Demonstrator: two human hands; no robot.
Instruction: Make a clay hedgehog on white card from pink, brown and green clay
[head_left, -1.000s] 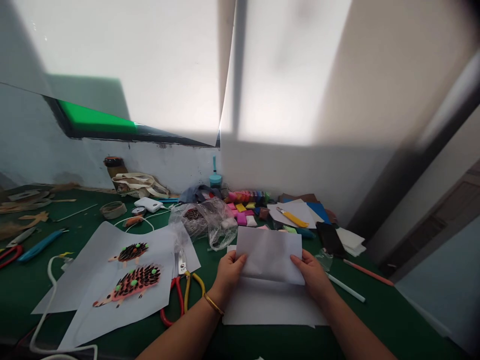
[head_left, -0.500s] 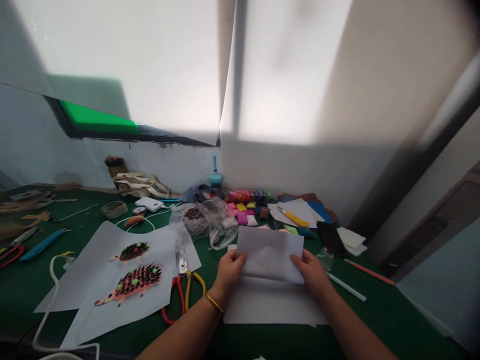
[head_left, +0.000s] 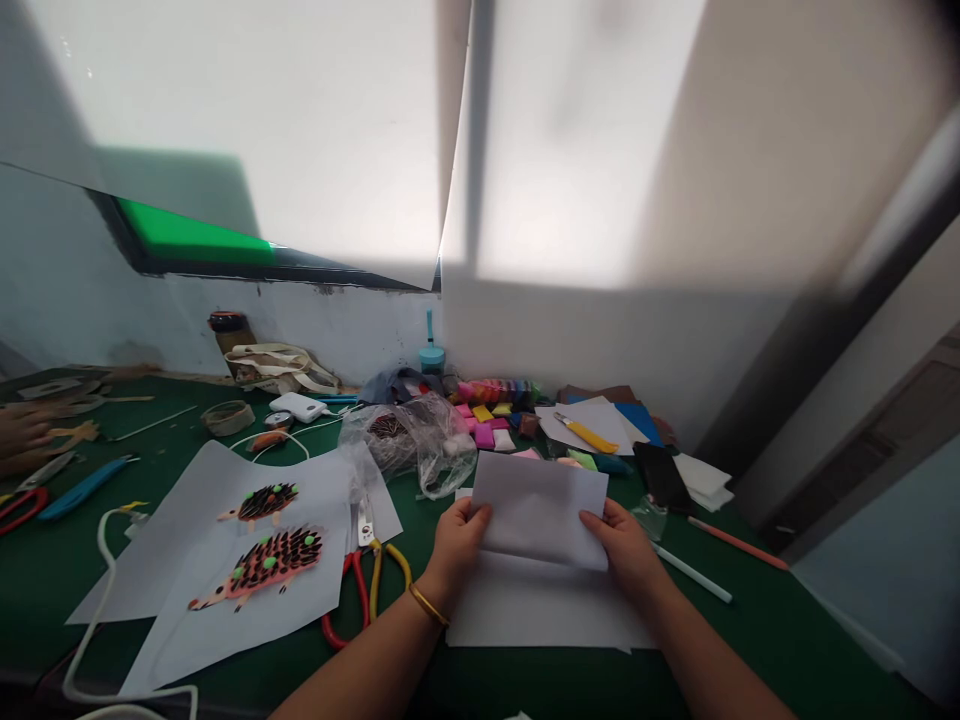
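A white sheet of paper (head_left: 538,508) is held up between my two hands. My left hand (head_left: 459,535) pinches its left edge, thumb on top. At the right edge my right hand (head_left: 622,535) grips it the same way. Below lies another white sheet (head_left: 547,605) flat on the green table, partly hidden by the held one and my forearms. Left of my left wrist, which wears a gold bangle (head_left: 427,605), are scissors with red handles (head_left: 358,590) and a tool with yellow handles (head_left: 397,565).
Sheets with two hedgehog figures (head_left: 277,560) lie to the left. Behind are a clear plastic bag (head_left: 442,450), colourful clay packets (head_left: 484,435) and a yellow cutter (head_left: 589,433). Right: a black phone (head_left: 662,478), a white pen (head_left: 694,573). Another person's hand (head_left: 22,435) shows far left.
Another person's hand has come into view at the far left edge. My hands and the held paper have barely moved.
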